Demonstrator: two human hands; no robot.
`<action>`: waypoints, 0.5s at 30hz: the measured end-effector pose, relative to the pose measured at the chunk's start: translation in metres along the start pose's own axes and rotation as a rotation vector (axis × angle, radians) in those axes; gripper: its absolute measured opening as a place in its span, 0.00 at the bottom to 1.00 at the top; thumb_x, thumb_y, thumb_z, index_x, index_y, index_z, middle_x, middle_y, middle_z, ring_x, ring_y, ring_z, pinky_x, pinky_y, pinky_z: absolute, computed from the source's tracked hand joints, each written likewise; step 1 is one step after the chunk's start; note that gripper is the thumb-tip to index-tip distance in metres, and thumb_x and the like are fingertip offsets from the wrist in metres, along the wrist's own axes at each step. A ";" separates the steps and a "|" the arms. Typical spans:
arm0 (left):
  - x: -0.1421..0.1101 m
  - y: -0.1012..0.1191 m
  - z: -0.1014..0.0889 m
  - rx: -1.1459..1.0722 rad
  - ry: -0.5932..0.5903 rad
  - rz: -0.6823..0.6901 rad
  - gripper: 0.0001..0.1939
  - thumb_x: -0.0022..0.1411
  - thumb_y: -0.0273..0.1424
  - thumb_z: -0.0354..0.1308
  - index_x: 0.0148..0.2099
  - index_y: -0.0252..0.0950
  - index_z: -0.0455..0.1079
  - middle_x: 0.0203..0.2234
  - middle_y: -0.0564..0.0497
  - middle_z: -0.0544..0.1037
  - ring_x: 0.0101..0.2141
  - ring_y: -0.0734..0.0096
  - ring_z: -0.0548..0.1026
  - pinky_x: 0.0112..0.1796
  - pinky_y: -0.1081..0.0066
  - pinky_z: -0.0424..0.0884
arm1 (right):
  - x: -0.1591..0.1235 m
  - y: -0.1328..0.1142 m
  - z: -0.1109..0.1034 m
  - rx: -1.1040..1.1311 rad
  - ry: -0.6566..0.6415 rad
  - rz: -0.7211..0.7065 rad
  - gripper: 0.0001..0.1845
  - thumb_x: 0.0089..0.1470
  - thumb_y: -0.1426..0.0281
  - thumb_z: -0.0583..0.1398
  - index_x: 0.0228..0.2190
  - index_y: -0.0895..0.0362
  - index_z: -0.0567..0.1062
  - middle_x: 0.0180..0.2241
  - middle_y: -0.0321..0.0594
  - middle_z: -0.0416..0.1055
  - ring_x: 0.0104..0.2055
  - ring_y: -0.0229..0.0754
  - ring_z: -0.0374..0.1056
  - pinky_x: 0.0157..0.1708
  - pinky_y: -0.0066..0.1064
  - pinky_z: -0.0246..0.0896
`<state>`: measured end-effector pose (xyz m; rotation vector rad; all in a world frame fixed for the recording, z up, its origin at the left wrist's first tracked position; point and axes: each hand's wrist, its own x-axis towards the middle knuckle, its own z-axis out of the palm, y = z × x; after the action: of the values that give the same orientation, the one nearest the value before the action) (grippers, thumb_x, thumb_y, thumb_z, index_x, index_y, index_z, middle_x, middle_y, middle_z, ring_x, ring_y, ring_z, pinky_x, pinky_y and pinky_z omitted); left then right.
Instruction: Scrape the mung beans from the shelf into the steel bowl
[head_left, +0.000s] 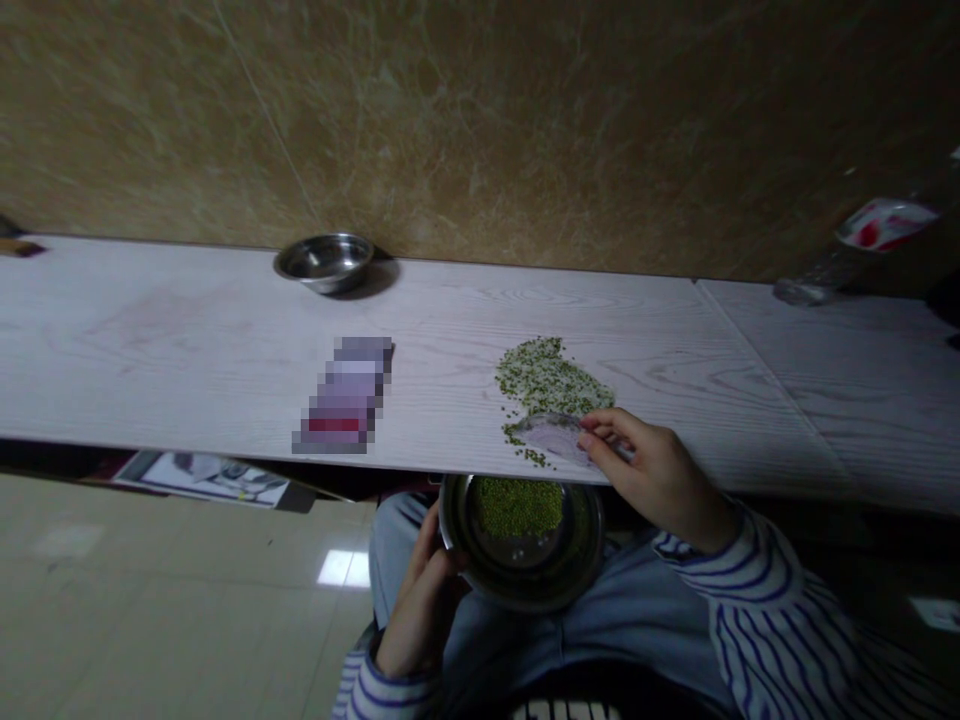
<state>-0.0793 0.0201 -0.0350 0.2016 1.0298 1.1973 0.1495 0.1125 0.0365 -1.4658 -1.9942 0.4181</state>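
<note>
My left hand (426,590) grips the left rim of a steel bowl (536,592), which sits over my lap just below the table edge. Green beans (519,507), like mung beans, lie in the bowl with a few pale grains beside them. My right hand (651,462) pinches a clear, thin plastic piece (553,436) low against the tabletop, close to the front edge; its exact kind is unclear. Beyond it spreads a pile of green beans mixed with white grains (551,378). Some loose beans lie left of the plastic, near the edge.
The pale wooden table (187,350) runs along a brown marbled wall (480,130). A second, smaller steel bowl (326,265) stands near the wall. A blurred-out flat object (346,395) lies left of the pile. At right is a clear bottle (847,250) with a red-and-white label.
</note>
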 end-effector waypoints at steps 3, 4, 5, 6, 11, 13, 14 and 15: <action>0.000 0.001 0.000 -0.010 -0.002 0.003 0.37 0.46 0.27 0.60 0.61 0.44 0.62 0.46 0.47 0.77 0.43 0.55 0.73 0.41 0.61 0.69 | 0.003 -0.002 0.001 -0.004 -0.010 -0.005 0.09 0.56 0.68 0.58 0.38 0.56 0.75 0.30 0.40 0.77 0.32 0.41 0.75 0.30 0.29 0.69; 0.000 0.001 0.000 -0.008 0.001 0.000 0.37 0.46 0.27 0.60 0.61 0.44 0.62 0.45 0.48 0.77 0.41 0.56 0.74 0.40 0.62 0.69 | 0.004 -0.002 0.001 -0.002 -0.011 -0.007 0.09 0.56 0.68 0.58 0.38 0.56 0.75 0.30 0.40 0.77 0.32 0.41 0.75 0.30 0.29 0.69; 0.001 0.002 -0.001 -0.003 0.003 -0.005 0.37 0.46 0.26 0.60 0.61 0.44 0.62 0.44 0.48 0.77 0.40 0.58 0.74 0.38 0.63 0.69 | 0.005 -0.003 0.002 0.003 -0.015 -0.009 0.08 0.56 0.68 0.58 0.38 0.56 0.74 0.30 0.40 0.77 0.32 0.41 0.74 0.30 0.29 0.69; 0.001 0.002 -0.001 0.000 0.002 -0.007 0.37 0.46 0.26 0.59 0.61 0.44 0.62 0.44 0.48 0.77 0.39 0.59 0.73 0.37 0.64 0.69 | 0.006 -0.003 0.002 0.009 -0.019 -0.011 0.08 0.56 0.68 0.58 0.38 0.56 0.74 0.30 0.40 0.77 0.32 0.41 0.74 0.30 0.28 0.69; 0.003 0.003 -0.002 0.006 -0.031 -0.008 0.37 0.46 0.26 0.59 0.61 0.45 0.62 0.46 0.48 0.76 0.40 0.60 0.71 0.35 0.67 0.68 | 0.007 -0.007 0.004 0.045 -0.051 -0.015 0.08 0.56 0.69 0.58 0.38 0.56 0.74 0.29 0.38 0.76 0.31 0.39 0.74 0.31 0.27 0.69; 0.003 0.003 -0.003 0.014 -0.035 -0.007 0.37 0.46 0.27 0.59 0.61 0.45 0.62 0.48 0.47 0.75 0.41 0.59 0.71 0.35 0.67 0.68 | 0.006 -0.008 0.004 0.053 -0.068 -0.017 0.07 0.56 0.69 0.58 0.37 0.56 0.74 0.29 0.38 0.76 0.31 0.39 0.73 0.32 0.27 0.68; 0.003 0.003 -0.003 0.015 -0.037 -0.004 0.37 0.46 0.27 0.59 0.61 0.44 0.61 0.48 0.47 0.75 0.41 0.59 0.71 0.35 0.67 0.68 | 0.006 -0.009 0.003 0.057 -0.076 -0.015 0.07 0.56 0.70 0.58 0.37 0.56 0.74 0.29 0.37 0.76 0.31 0.38 0.73 0.32 0.27 0.68; 0.003 0.003 -0.003 0.013 -0.040 -0.002 0.37 0.46 0.27 0.59 0.61 0.44 0.61 0.48 0.47 0.75 0.41 0.60 0.71 0.35 0.67 0.67 | 0.006 -0.010 0.003 0.061 -0.083 -0.013 0.07 0.56 0.70 0.58 0.37 0.56 0.74 0.29 0.37 0.76 0.31 0.38 0.73 0.32 0.27 0.68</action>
<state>-0.0832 0.0230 -0.0369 0.2342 1.0030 1.1808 0.1389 0.1147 0.0422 -1.4185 -2.0360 0.5381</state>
